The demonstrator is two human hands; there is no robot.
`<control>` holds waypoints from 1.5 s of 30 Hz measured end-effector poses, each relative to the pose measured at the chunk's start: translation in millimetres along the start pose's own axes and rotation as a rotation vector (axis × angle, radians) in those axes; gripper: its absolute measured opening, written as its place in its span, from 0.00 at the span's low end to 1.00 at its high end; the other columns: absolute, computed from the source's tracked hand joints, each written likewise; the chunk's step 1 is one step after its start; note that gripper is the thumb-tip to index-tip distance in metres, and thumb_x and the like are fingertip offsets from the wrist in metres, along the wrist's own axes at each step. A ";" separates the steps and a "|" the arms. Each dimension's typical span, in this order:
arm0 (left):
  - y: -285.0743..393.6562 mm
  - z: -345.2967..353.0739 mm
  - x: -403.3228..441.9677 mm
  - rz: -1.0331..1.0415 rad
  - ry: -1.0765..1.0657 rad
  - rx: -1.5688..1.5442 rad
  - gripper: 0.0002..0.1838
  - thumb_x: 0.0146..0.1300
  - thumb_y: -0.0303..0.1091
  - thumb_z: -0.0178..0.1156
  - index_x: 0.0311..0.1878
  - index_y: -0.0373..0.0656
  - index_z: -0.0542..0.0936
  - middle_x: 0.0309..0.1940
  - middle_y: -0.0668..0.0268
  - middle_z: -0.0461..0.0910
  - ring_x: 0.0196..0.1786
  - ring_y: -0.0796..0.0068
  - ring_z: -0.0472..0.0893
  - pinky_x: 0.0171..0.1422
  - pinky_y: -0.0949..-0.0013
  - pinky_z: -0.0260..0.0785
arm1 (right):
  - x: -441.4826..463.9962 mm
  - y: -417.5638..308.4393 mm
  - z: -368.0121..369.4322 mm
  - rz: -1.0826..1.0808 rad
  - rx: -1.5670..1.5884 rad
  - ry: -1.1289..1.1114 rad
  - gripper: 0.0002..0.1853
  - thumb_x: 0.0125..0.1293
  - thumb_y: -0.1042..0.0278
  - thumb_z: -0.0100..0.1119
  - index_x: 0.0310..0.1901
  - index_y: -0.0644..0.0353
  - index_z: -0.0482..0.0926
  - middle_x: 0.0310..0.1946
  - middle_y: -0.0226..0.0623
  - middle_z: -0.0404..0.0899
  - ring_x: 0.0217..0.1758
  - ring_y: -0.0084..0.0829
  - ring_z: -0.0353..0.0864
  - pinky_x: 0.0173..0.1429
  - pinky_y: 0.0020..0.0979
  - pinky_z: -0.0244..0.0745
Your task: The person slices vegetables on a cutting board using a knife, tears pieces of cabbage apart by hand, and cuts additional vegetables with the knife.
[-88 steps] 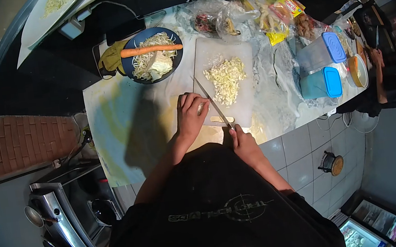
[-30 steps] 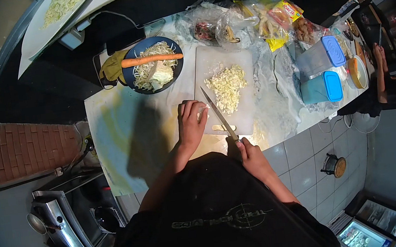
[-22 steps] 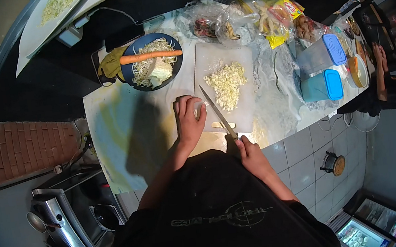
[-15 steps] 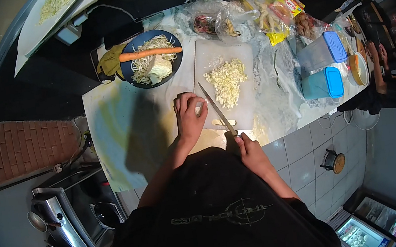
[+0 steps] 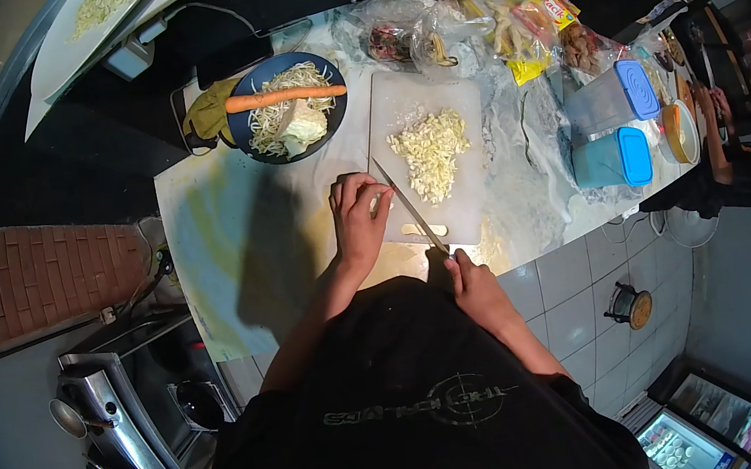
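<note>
My right hand (image 5: 479,292) grips a kitchen knife (image 5: 408,203) by its handle, the blade slanting up and left over the near left side of the white cutting board (image 5: 475,198). Just left of the blade, my left hand (image 5: 360,227) has its fingers curled round a small pale piece of food (image 5: 374,204), mostly hidden, whose kind I cannot make out. A heap of finely chopped pale vegetable (image 5: 430,153) lies on the board beyond the knife.
Back left, a dark plate (image 5: 242,138) holds a carrot (image 5: 282,98), bean sprouts (image 5: 268,139) and a cabbage chunk (image 5: 302,125). Plastic bags (image 5: 438,27) stand behind. Blue-lidded containers (image 5: 608,161) are to the right, and another person's hands (image 5: 712,103) are farther right.
My left fingertips have closed slightly further over the pale piece. The knife has shifted only slightly, and the chopped heap looks the same.
</note>
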State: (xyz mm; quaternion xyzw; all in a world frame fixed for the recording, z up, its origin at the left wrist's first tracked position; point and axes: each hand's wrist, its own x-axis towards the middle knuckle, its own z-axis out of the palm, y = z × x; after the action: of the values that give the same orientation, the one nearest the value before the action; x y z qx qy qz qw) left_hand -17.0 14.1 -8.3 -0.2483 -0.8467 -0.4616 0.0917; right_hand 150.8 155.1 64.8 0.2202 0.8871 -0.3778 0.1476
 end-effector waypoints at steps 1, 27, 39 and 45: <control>-0.4 0.2 -0.4 0.000 -0.001 -0.001 0.05 0.57 0.29 0.69 0.36 0.45 0.83 0.41 0.67 0.75 0.48 0.62 0.72 0.54 0.59 0.63 | 0.5 -0.2 -0.2 -0.020 -0.022 -0.002 0.18 0.80 0.55 0.42 0.45 0.65 0.69 0.23 0.62 0.78 0.31 0.67 0.79 0.35 0.60 0.73; 4.1 -4.9 2.5 0.102 -0.018 0.018 0.05 0.60 0.26 0.67 0.39 0.44 0.85 0.40 0.67 0.77 0.47 0.63 0.75 0.53 0.62 0.65 | -3.9 12.6 -4.1 0.003 -0.044 0.088 0.18 0.80 0.55 0.42 0.46 0.65 0.69 0.20 0.62 0.76 0.28 0.66 0.78 0.32 0.60 0.71; 1.4 -6.7 5.6 0.069 0.005 -0.095 0.03 0.61 0.24 0.65 0.37 0.38 0.81 0.38 0.60 0.79 0.44 0.57 0.77 0.49 0.60 0.69 | -5.2 1.5 -6.3 0.009 0.036 0.026 0.18 0.80 0.55 0.45 0.47 0.66 0.73 0.21 0.62 0.76 0.29 0.65 0.77 0.33 0.55 0.68; -2.0 -8.6 4.0 0.080 -0.014 -0.121 0.03 0.66 0.25 0.60 0.39 0.36 0.82 0.37 0.60 0.78 0.43 0.59 0.77 0.49 0.62 0.69 | -1.9 5.3 -3.2 0.013 0.027 0.031 0.18 0.79 0.55 0.44 0.47 0.66 0.72 0.21 0.62 0.76 0.29 0.65 0.77 0.33 0.57 0.69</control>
State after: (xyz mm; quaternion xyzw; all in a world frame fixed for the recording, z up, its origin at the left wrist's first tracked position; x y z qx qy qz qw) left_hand -22.1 7.4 -3.5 -0.2903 -0.8073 -0.5060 0.0889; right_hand 154.8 160.2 64.5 0.2339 0.8826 -0.3854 0.1332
